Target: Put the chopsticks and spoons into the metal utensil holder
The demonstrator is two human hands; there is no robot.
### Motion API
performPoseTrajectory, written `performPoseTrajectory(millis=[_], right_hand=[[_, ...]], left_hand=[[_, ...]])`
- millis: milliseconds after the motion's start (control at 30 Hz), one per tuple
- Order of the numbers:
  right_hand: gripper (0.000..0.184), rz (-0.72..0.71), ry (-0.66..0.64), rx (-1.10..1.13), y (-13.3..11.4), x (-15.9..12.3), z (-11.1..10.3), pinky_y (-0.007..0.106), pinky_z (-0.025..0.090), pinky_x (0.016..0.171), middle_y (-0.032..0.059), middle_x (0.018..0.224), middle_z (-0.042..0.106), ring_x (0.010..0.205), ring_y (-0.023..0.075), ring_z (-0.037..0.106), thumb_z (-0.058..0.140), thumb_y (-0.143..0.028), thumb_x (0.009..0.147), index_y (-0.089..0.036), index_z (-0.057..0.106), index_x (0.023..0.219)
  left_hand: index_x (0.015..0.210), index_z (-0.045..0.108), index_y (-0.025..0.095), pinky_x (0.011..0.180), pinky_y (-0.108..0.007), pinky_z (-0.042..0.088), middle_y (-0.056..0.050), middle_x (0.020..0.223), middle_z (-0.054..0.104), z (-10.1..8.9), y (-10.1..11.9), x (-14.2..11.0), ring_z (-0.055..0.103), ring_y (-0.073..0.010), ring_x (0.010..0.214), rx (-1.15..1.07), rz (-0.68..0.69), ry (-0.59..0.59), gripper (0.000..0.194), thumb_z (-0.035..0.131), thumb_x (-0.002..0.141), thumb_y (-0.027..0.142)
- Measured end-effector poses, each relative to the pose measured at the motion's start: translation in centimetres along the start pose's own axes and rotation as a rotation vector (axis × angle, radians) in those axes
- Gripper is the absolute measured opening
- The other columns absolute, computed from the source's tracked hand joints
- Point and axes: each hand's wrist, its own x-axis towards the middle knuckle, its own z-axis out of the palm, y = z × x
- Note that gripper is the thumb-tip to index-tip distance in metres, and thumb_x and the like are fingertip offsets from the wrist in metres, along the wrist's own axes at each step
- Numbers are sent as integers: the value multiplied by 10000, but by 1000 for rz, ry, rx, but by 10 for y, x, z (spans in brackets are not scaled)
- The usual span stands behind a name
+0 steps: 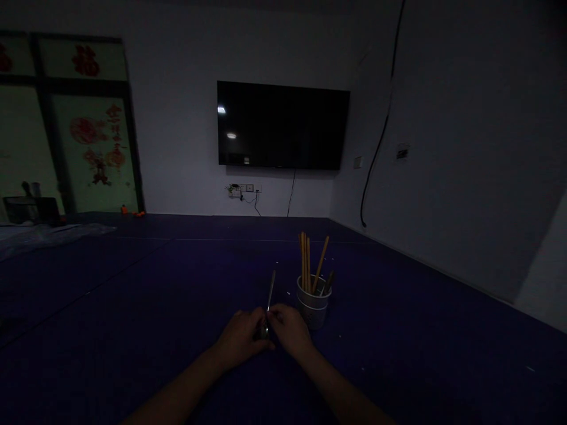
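Note:
My left hand (243, 335) and my right hand (290, 330) meet low in the middle of the view, fingers closed around a slim metal spoon (271, 289). Its handle points up and away from me. A shiny rounded end shows partly between the hands, mostly hidden by the fingers. Just beyond my right hand stands a grey cylindrical utensil holder (313, 313). Several wooden chopsticks (306, 262) lean in it, along with a dark-handled utensil (329, 282). The scene is dim, so fine detail is hard to make out.
A wide dark-blue table surface (177, 283) spreads around my hands, with small white bits scattered on it. Crumpled clear plastic (53, 236) and a dark box (33, 209) lie at the far left. A television (283, 127) hangs on the wall; a black cable (381, 139) runs down at right.

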Motion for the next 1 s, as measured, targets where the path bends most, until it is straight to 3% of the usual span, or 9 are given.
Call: performPoseTrajectory(millis=[167,333,500,567,667,800,900,1000], right_hand=[[235,-62,80,329,7,6,13,233,433,580,28,672,643,636,151,612,471,-356,826,-173,570,717],[304,-115,111,409,-1,4,14,224,396,519,-22,570,542,550,129,539,461,-451,825,-198,481,657],[370,-176,159,384,-17,-4,0,223,365,500,-44,554,461,528,116,472,431,-526,843,-203,479,669],[366,-209,215,388,-24,-8,-7,228,372,519,-34,585,484,554,122,484,420,-523,854,-194,525,733],[364,-233,331,391,-34,-14,-17,233,379,535,-28,595,498,563,128,491,390,-501,878,-185,568,844],[386,-232,497,378,-36,-20,-34,241,380,521,-14,601,521,536,129,487,349,-507,896,-191,555,816],[413,-250,722,286,-31,-22,-55,257,401,560,6,635,553,567,140,515,328,-533,898,-194,539,789],[434,-224,955,155,-26,-21,-79,273,414,596,22,654,582,591,157,549,315,-551,895,-187,532,799]], left_hand=[[892,512,205,679,-231,355,34,844,647,0,-1,1,576,-141,776,-44,21,-14,344,720,671,368],[922,523,209,690,-243,358,31,819,641,2,-1,1,561,-139,750,-19,78,11,333,704,686,357],[765,487,203,686,-270,354,12,705,578,5,-4,1,511,-135,678,6,150,244,76,529,811,247],[699,453,205,677,-278,352,-4,675,547,5,-6,0,495,-144,675,40,166,350,132,442,830,189],[678,439,209,671,-289,349,-15,653,521,5,-6,-1,484,-153,673,84,189,436,178,378,836,152],[671,432,209,665,-296,355,-16,643,516,2,-1,-4,477,-156,657,105,212,448,232,385,886,282],[665,425,208,667,-301,360,-11,635,517,1,2,-5,473,-152,639,117,217,416,265,403,889,349],[661,418,207,666,-295,360,-1,623,515,2,2,-4,472,-139,614,110,218,406,246,400,887,305]])
